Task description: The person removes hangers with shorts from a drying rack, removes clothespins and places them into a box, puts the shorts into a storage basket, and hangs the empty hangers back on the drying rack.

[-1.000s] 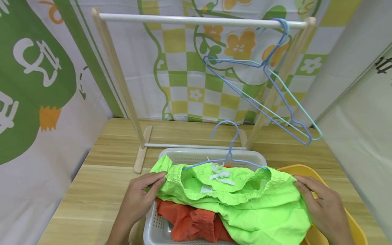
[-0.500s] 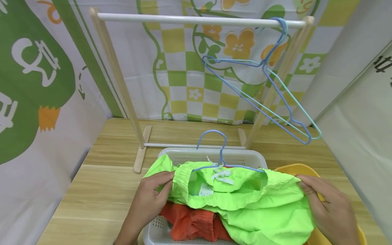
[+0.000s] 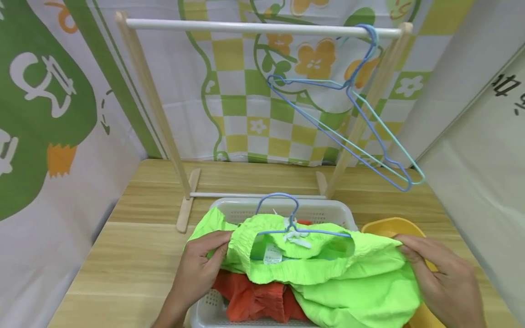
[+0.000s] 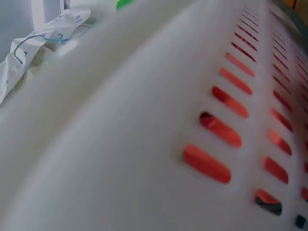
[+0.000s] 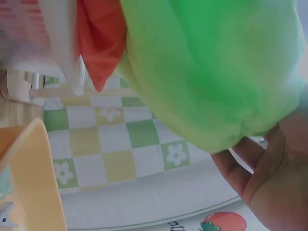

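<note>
Neon green shorts (image 3: 328,269) lie spread over a white slotted basket (image 3: 246,210), with a blue wire hanger (image 3: 287,218) tucked into their elastic waistband. My left hand (image 3: 207,255) pinches the waistband's left end. At the right end my right hand (image 3: 426,259) grips the fabric. Below the shorts lies an orange garment (image 3: 254,300) in the basket. The right wrist view shows the green fabric (image 5: 211,72) bunched against my palm and the orange garment (image 5: 98,38). The left wrist view is filled by the basket wall (image 4: 144,125), orange showing through its slots.
A wooden clothes rack (image 3: 254,27) stands behind the basket on the wooden table (image 3: 135,255), with a blue hanger (image 3: 340,127) and a teal hanger (image 3: 393,150) hooked at its right end. A yellow tub (image 3: 385,225) sits at the right. Patterned cloth hangs behind.
The hanger has sunk lower into the waistband, its hook dropping toward the basket. My left hand has shifted slightly right along the waistband. Both hands keep their hold.
</note>
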The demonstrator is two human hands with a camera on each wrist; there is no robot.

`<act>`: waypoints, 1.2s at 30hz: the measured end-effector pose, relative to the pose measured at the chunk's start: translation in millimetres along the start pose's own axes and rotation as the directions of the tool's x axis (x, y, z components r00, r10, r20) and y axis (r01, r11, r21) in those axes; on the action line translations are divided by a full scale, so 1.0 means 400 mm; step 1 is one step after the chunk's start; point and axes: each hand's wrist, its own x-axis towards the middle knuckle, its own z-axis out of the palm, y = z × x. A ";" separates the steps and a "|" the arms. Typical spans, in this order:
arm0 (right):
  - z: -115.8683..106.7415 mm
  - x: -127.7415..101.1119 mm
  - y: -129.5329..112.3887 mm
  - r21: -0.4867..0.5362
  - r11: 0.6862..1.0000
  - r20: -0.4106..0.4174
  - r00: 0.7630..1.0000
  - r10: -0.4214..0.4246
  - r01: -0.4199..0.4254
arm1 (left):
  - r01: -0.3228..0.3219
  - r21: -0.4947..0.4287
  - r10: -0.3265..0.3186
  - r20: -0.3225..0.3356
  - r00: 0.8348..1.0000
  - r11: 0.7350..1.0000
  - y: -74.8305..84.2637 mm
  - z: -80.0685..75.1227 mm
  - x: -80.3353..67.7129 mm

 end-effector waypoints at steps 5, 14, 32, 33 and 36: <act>-0.010 -0.007 -0.001 -0.025 1.000 0.075 0.997 0.013 -0.011 | -0.070 0.026 0.072 -0.072 0.995 0.997 -0.009 -0.004 -0.011; -0.018 -0.022 0.016 0.055 0.998 0.069 0.997 0.028 -0.032 | -0.104 0.007 0.104 -0.103 0.989 0.995 -0.014 -0.024 -0.021; -0.036 -0.047 0.054 -0.117 0.899 -0.025 0.906 0.423 -0.423 | -0.093 -0.120 0.074 -0.155 0.985 0.988 -0.039 -0.064 -0.028; -0.036 -0.048 0.058 -0.116 0.900 -0.016 0.907 0.421 -0.420 | -0.103 -0.146 0.077 -0.171 0.982 0.984 -0.038 -0.064 -0.027; -0.032 -0.051 0.063 -0.100 0.921 0.017 0.925 0.379 -0.376 | -0.121 -0.202 0.081 -0.193 0.978 0.972 -0.036 -0.065 -0.024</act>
